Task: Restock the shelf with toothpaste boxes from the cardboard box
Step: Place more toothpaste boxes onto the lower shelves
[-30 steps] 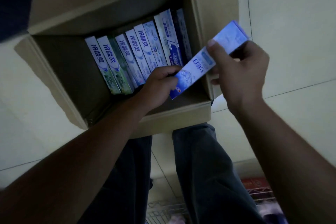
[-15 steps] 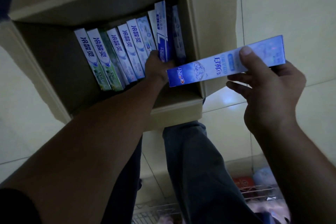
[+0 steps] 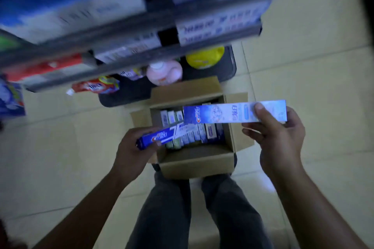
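Presently: left hand (image 3: pixel 131 154) grips dark-blue toothpaste box (image 3: pixel 162 137); right hand (image 3: pixel 282 141) pinches pale Crest box (image 3: pixel 222 114); far shelf (image 3: pixel 141 59) blurred, seemingly stocked.

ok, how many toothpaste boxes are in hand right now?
2. A dark blue box in the left hand, over the cardboard box's left edge; a pale blue box in the right hand, above its right side. More stand inside, partly hidden.

The cardboard box (image 3: pixel 194 164) is plain brown board, matt. The pale-blue toothpaste box (image 3: pixel 222 114) is printed card with a glossy, pearly sheen; the dark-blue toothpaste box (image 3: pixel 166 134) is glossy card too. The floor tiles (image 3: pixel 303 66) look smooth and glazed. The trousers (image 3: pixel 168 218) are matt dark cloth. The shelf rails (image 3: pixel 141 60), blurred, look like grey metal. The red pouch (image 3: pixel 95 87) is shiny plastic film.
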